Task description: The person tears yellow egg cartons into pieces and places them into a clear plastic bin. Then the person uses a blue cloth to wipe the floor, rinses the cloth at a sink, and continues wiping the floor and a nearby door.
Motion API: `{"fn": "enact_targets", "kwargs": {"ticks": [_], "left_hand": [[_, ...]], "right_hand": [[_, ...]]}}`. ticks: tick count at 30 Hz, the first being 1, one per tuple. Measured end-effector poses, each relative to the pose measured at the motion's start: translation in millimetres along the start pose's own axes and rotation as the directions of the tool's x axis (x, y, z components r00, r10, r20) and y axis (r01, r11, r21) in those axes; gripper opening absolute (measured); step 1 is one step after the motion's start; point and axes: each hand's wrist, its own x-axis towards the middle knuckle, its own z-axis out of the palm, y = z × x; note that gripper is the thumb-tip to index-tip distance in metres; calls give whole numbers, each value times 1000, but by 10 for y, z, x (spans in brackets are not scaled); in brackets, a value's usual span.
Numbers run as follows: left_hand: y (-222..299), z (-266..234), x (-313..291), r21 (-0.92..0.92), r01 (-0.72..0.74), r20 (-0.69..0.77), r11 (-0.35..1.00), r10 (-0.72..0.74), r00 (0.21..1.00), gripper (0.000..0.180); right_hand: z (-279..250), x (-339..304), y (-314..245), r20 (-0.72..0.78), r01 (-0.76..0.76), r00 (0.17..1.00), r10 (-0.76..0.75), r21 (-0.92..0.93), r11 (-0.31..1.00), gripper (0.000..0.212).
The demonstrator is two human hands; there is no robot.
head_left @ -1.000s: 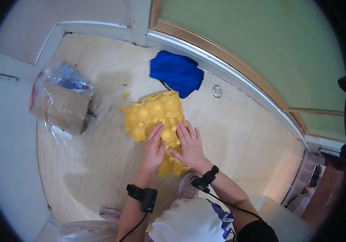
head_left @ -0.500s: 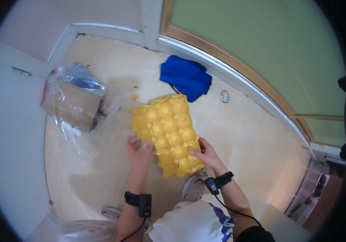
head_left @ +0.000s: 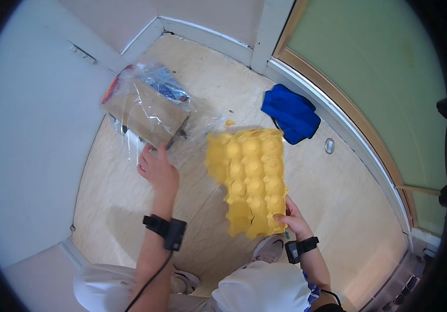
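Observation:
A yellow egg tray [head_left: 254, 179] with rows of bumps and a torn, uneven edge is held up over the floor in front of me. My right hand [head_left: 295, 222] grips it by its lower right corner, thumb on top. Off to the left, my left hand [head_left: 158, 170] reaches to the near edge of a clear plastic bag [head_left: 150, 112], its fingers apart. Inside that bag are a piece of brown cardboard [head_left: 153, 118] and some blue and red packaging. Whether my fingertips touch the plastic is hard to make out.
A blue cloth [head_left: 292, 113] lies on the floor near the green panelled door [head_left: 369, 78]. Beside it is a small clear oval object [head_left: 329, 146]. A yellow scrap [head_left: 229, 123] rests beyond the tray. A white door [head_left: 41, 130] stands at the left.
My left hand has moved away from the egg tray to the bag's near edge. The right hand still holds the tray, now turned more upright. The whole view has shifted leftward.

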Motion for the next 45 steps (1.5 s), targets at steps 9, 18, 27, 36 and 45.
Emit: {"fn": "enact_targets", "kwargs": {"ticks": [9,18,27,36,45], "left_hand": [[-278,-586,525,-834,189,170,518,-85,982,9],[-444,-864,495,-767,207,331,607,97,939,10],[-399,-804,328,-755,75,288,652,226,931,24],[-547,-558,206,-554,107,160,826,-21,987,30],[-590,-514,36,-516,415,367,749,-245,897,32]], "right_hand": [[97,403,-139,359,-47,927,106,-170,984,78],[138,934,-707,516,-118,830,215,-214,970,75],[274,1013,-715,386,-131,909,156,-91,987,74],[231,898,-487,278,-101,958,64,121,987,74],[443,800,-268,175,-74,984,20,304,950,76]]}}
